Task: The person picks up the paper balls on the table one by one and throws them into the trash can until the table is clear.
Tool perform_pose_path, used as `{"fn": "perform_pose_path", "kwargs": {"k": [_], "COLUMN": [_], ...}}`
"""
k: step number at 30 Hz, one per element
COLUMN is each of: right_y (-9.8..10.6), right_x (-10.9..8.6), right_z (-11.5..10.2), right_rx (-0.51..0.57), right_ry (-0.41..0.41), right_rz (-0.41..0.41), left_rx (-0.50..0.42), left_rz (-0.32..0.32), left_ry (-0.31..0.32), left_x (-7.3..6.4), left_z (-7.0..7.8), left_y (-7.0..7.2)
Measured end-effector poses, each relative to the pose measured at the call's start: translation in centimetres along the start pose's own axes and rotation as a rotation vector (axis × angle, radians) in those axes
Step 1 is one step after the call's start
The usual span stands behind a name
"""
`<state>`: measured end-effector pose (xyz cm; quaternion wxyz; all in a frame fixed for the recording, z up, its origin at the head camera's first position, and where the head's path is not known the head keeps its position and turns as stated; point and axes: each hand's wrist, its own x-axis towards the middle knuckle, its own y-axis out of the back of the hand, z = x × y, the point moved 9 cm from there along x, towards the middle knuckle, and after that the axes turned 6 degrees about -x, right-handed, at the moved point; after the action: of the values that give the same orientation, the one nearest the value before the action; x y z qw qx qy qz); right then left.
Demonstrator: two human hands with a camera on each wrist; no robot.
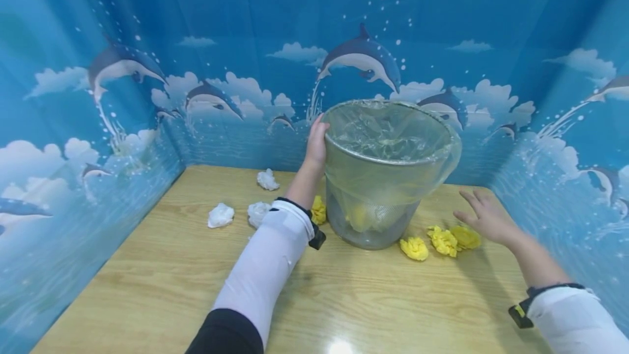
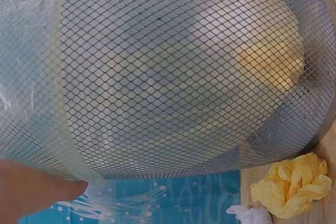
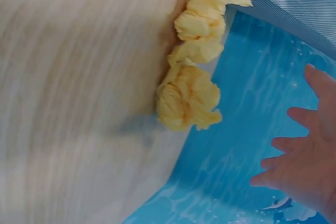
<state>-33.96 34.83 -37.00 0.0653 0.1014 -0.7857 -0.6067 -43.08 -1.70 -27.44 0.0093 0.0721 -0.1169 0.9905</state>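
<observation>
Dolphin-print backdrop behind wood-grain counter | bag-lined mesh wastebasket stands toward the back, left grip grasping it near the top | right grip released, spread near crumpled yellow papers | step looks like picking up paper; next calls for pinching one | contents, blurred through mesh, perhaps paper

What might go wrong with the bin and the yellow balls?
The mesh bin could tip if the left hand tugs, since it grips high on one side. The see-through bag hangs loosely past the rim on the right, so it might slip or snag. And the right hand, close to the bunched yellow balls, might knock one away.
</observation>
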Motion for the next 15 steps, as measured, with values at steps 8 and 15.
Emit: {"fn": "perform_pose_path", "kwargs": {"k": [8,15], "right_y": [-2.0,-3.0], "right_x": [-0.2,-0.3], "right_z": [0.6,0.1], "right_rx": [0.035,0.017], "right_ry": [-0.001,0.037], "right_rz": [-0.026,-0.038], "left_rx": [0.005,0.001], "left_rz": [-0.006,-0.006], "left_ry": [0.007,-0.001], "left_x": [0.0,0.0], "left_z": [-0.1,0.1], "left_y": [0.0,0.0]}}
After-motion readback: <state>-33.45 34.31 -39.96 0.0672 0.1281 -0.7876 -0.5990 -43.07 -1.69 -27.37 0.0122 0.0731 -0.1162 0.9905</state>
